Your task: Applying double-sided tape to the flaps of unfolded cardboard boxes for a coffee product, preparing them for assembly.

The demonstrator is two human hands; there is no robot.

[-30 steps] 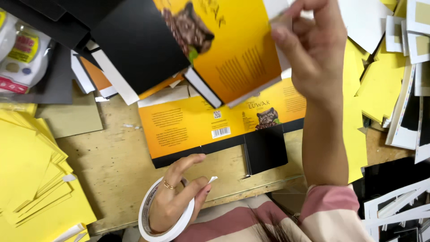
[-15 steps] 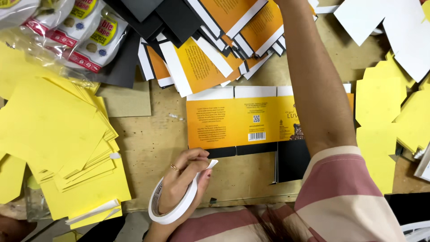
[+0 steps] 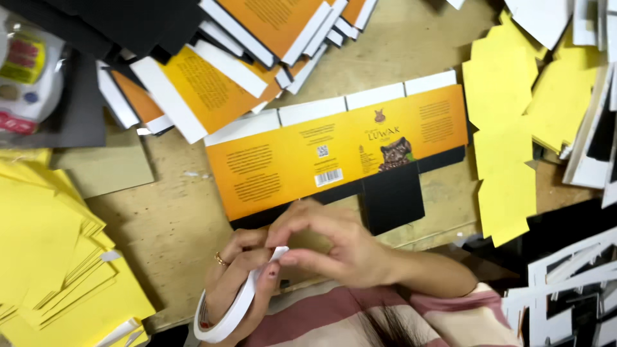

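A flat orange, black and white carton blank (image 3: 334,154) lies printed side up on the wooden table (image 3: 167,225), just beyond my hands. My left hand (image 3: 234,283) holds a roll of white tape (image 3: 228,311) around its fingers, near the table's front edge. My right hand (image 3: 328,247) rests against the left one, with thumb and forefinger pinched on the loose end of the tape (image 3: 277,255). Both hands sit just below the blank's black bottom strip.
Several more orange carton blanks (image 3: 218,71) are fanned out at the back. Stacks of yellow card (image 3: 45,257) lie at the left and more yellow card (image 3: 514,122) at the right. Black and white cut pieces (image 3: 565,289) fill the lower right. Plastic packets (image 3: 26,71) sit at far left.
My right hand has come back from the far pile and now pinches the tape end at my left hand. The view has shifted toward the single flat blank.
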